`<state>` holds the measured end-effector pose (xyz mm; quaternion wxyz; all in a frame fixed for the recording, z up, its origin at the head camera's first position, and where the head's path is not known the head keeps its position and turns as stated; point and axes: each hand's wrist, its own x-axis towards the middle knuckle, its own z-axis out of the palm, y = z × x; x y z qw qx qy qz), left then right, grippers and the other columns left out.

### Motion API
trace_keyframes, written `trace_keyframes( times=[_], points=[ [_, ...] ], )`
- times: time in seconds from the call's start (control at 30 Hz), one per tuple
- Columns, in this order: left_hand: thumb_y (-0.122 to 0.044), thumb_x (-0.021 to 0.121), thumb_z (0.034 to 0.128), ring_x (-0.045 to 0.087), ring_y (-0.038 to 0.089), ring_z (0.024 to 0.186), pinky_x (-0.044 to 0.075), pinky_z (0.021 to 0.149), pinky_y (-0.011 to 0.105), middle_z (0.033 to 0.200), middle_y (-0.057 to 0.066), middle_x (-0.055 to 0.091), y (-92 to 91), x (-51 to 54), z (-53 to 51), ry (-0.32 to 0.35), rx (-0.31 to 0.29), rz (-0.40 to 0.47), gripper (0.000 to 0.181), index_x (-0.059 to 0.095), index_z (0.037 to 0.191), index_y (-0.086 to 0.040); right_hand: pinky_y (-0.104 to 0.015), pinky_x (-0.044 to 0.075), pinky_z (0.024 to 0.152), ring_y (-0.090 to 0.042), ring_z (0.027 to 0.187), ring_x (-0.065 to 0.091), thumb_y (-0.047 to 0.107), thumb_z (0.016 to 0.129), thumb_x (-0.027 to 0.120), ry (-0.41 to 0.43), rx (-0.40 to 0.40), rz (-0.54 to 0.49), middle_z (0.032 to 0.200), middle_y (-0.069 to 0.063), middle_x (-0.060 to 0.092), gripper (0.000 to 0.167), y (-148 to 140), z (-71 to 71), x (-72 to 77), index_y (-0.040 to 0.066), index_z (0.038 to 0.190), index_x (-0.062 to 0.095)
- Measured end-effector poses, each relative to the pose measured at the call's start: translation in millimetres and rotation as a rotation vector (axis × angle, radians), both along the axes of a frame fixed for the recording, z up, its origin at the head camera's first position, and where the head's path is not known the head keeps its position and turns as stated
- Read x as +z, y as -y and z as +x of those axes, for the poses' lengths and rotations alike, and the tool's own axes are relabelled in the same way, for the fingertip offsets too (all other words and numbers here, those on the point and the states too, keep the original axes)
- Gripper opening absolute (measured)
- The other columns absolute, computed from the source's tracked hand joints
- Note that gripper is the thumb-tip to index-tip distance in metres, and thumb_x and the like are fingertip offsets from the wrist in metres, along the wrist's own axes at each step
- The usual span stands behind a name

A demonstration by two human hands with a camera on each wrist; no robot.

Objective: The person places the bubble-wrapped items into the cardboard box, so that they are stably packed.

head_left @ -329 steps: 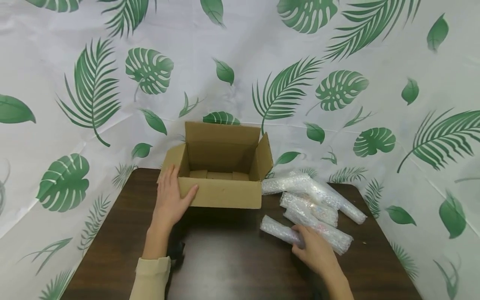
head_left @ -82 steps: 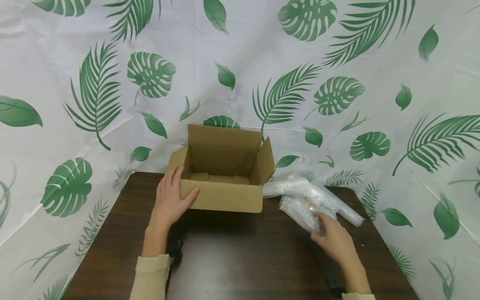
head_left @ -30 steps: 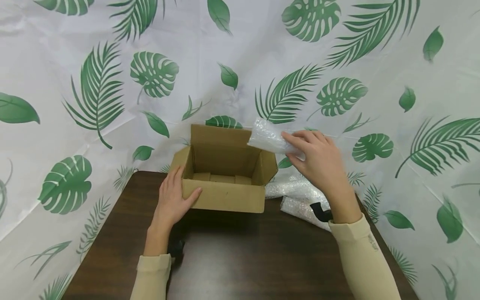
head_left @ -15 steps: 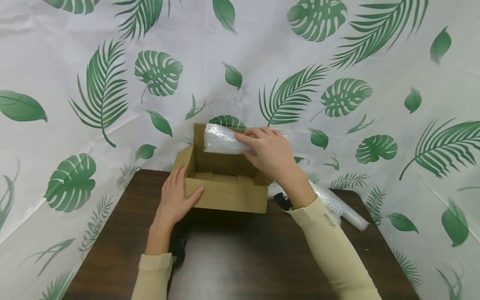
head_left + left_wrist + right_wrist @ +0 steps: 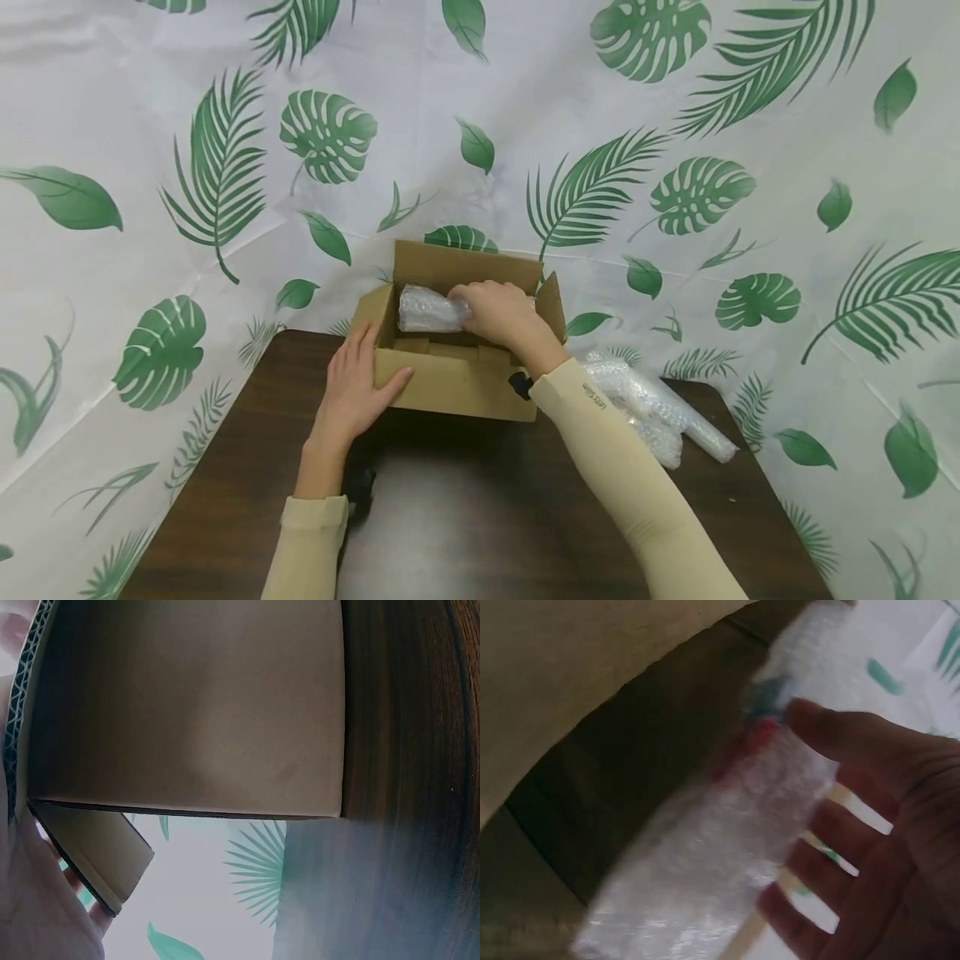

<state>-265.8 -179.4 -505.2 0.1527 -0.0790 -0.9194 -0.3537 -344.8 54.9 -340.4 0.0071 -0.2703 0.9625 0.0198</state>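
The box [image 5: 442, 386] is matt cardboard, the bundle [image 5: 429, 311] glossy, bumpy bubble wrap, the table [image 5: 450, 517] smooth wood-grain.

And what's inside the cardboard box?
The right hand holds a bubble-wrapped roll in the mouth of the cardboard box. Below it, some cardboard bottom shows. The front wall, hand and roll cover the rest, so I can't see there.

I get a bright head view, dull glare pooling on the dark wood-grain tabletop [image 5: 435, 533] at six o'clock and shadow just below the cardboard box [image 5: 453, 385], while my right-wrist feed is dim, its bubble-wrapped bundle [image 5: 712, 847] softly blurred.
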Motion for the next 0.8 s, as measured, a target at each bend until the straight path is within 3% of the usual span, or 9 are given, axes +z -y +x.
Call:
trace_keyframes(
  times=[0.17,0.3,0.47,0.6,0.8],
  points=[
    [-0.065,0.064,0.0996,0.025,0.045,0.161,0.017,0.130,0.066,0.176,0.018,0.024,0.5,-1.6,0.4,0.004,-0.003,-0.001,0.099,0.020,0.172,-0.013,-0.054,0.051,0.113,-0.030,0.142,0.059,0.022,0.106,0.067,0.218,-0.078,-0.049,0.155,-0.004,0.062,0.049,6,-18.9,-10.8,0.023,0.155,0.059],
    [-0.064,0.065,0.0996,0.024,0.045,0.161,0.017,0.130,0.067,0.176,0.018,0.023,0.0,-1.1,0.9,0.005,-0.003,0.007,0.099,0.020,0.172,-0.013,-0.052,0.048,0.117,-0.031,0.147,0.055,0.016,0.105,0.064,0.312,-0.097,-0.065,0.160,-0.007,0.057,0.052,13,-28.7,-18.4,0.021,0.156,0.057],
    [-0.065,0.065,0.0991,0.023,0.044,0.162,0.016,0.130,0.067,0.177,0.017,0.022,-3.0,-1.0,-0.7,0.001,-0.005,0.018,0.100,0.020,0.172,-0.013,-0.047,0.050,0.108,-0.029,0.141,0.057,0.009,0.104,0.060,0.406,-0.121,-0.073,0.164,-0.009,0.053,0.056,18,-35.2,-27.6,0.020,0.158,0.054],
    [-0.065,0.066,0.0981,0.024,0.043,0.161,0.017,0.130,0.067,0.176,0.017,0.023,-4.8,-1.1,-1.5,-0.002,-0.001,0.015,0.101,0.021,0.172,-0.013,-0.048,0.049,0.105,-0.030,0.139,0.057,0.006,0.103,0.058,0.442,-0.141,-0.063,0.165,-0.011,0.051,0.058,19,-39.9,-32.9,0.018,0.160,0.052],
    [-0.063,0.068,0.0975,0.025,0.043,0.161,0.017,0.130,0.067,0.176,0.017,0.023,-3.8,-1.8,-2.8,-0.007,0.007,0.010,0.101,0.021,0.172,-0.014,-0.050,0.051,0.112,-0.034,0.144,0.057,0.006,0.101,0.063,0.400,-0.146,-0.090,0.162,-0.012,0.055,0.062,17,-44.4,-35.5,0.017,0.161,0.051]
  ],
)
